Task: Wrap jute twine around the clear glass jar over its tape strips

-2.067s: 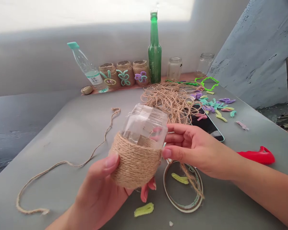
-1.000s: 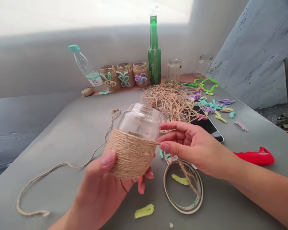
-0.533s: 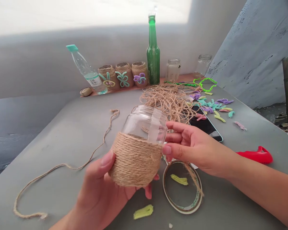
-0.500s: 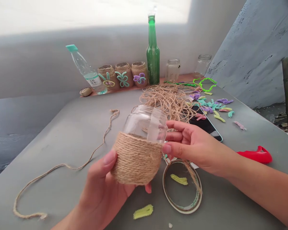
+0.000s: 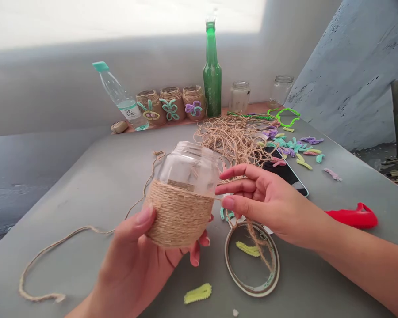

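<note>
My left hand [image 5: 135, 251] grips a glass jar [image 5: 181, 198] from below, its lower half tightly wrapped in jute twine [image 5: 177, 216] and its upper half bare. My right hand [image 5: 265, 203] is just right of the jar, fingers spread near the glass. A twine strand [image 5: 257, 240] runs from the jar through that hand's thumb and fingers, then hangs down over a round lid ring [image 5: 226, 256]. Whether the hand pinches it is hard to see. A long loose twine end [image 5: 63, 238] trails across the table to the left.
A grey table [image 5: 86, 176] holds a tangled twine pile [image 5: 234, 141], a phone [image 5: 283, 172], several pipe-cleaner pieces [image 5: 295, 145] and a red plastic object [image 5: 353, 216]. Along the wall stand wrapped jars [image 5: 170, 104], a green bottle [image 5: 212, 75] and a water bottle [image 5: 119, 99].
The jar has shifted left compared with the earlier frames. My right hand has followed it left, with its fingers spread a little more.
</note>
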`<control>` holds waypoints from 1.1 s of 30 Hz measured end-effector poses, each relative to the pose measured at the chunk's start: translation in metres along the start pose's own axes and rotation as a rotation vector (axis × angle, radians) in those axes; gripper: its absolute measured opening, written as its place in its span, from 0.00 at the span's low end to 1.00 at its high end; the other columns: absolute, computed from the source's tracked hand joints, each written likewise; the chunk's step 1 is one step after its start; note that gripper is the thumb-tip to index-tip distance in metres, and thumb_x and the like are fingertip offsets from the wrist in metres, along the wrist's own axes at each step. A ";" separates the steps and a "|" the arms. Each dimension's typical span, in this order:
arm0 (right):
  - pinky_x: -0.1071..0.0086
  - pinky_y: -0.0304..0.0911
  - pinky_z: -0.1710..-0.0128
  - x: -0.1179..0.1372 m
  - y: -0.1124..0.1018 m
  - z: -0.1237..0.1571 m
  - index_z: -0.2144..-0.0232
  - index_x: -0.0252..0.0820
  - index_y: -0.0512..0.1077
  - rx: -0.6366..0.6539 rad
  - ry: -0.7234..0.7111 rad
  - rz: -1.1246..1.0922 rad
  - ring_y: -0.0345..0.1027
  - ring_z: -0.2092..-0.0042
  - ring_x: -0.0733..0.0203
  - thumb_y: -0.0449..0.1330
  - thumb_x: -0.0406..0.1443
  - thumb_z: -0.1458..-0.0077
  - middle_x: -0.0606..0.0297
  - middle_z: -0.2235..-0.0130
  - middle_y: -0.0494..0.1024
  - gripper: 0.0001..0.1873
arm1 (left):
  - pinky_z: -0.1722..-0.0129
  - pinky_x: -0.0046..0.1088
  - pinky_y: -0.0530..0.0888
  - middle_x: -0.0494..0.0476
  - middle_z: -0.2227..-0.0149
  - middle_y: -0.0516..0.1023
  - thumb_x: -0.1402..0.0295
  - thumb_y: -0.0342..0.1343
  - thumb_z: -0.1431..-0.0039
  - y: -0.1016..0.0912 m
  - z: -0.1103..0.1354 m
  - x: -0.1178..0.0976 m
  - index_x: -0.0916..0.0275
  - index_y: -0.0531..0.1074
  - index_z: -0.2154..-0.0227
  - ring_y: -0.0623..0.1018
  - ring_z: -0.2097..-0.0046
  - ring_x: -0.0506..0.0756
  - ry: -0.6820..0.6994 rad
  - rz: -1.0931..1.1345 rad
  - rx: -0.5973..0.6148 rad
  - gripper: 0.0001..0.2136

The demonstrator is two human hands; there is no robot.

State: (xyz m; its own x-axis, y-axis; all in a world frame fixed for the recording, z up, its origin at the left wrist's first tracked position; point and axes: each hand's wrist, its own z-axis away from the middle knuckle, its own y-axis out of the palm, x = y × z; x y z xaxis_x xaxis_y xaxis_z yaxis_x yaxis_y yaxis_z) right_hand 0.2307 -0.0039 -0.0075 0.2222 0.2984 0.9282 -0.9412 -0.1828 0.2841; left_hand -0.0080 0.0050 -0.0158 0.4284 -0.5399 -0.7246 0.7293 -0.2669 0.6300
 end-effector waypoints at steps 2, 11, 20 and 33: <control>0.77 0.73 0.62 -0.003 -0.001 -0.002 0.50 0.47 0.74 0.011 -0.019 -0.022 0.80 0.56 0.65 0.75 0.33 0.45 0.63 0.50 0.84 0.22 | 0.70 0.34 0.83 0.66 0.61 0.89 0.53 0.65 0.44 0.001 0.001 0.000 0.59 0.85 0.56 0.85 0.67 0.63 -0.029 0.033 0.021 0.18; 0.72 0.75 0.54 0.001 0.002 -0.002 0.39 0.49 0.72 0.209 0.042 -0.127 0.79 0.48 0.60 0.72 0.33 0.41 0.59 0.42 0.81 0.29 | 0.74 0.37 0.81 0.64 0.62 0.88 0.47 0.58 0.42 0.002 -0.004 0.000 0.58 0.78 0.47 0.86 0.68 0.65 -0.115 0.006 0.127 0.25; 0.75 0.75 0.62 -0.002 -0.002 -0.003 0.43 0.50 0.75 -0.011 0.053 -0.058 0.83 0.56 0.61 0.77 0.27 0.51 0.64 0.53 0.87 0.35 | 0.69 0.43 0.82 0.65 0.58 0.87 0.51 0.60 0.43 0.006 -0.011 -0.005 0.58 0.74 0.43 0.86 0.62 0.69 -0.060 -0.074 0.045 0.27; 0.73 0.75 0.63 -0.005 -0.003 -0.003 0.46 0.48 0.76 -0.009 0.001 0.024 0.79 0.57 0.63 0.76 0.35 0.47 0.59 0.46 0.81 0.27 | 0.73 0.33 0.80 0.66 0.62 0.89 0.51 0.64 0.45 0.003 -0.002 0.001 0.57 0.85 0.55 0.85 0.68 0.62 -0.051 0.024 0.054 0.20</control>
State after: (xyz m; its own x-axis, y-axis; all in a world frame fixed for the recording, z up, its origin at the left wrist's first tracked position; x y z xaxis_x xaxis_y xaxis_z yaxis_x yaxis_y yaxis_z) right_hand 0.2320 -0.0018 -0.0141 0.1993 0.2954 0.9343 -0.9486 -0.1810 0.2596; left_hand -0.0042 0.0055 -0.0155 0.4167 -0.5865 -0.6945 0.6888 -0.2948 0.6623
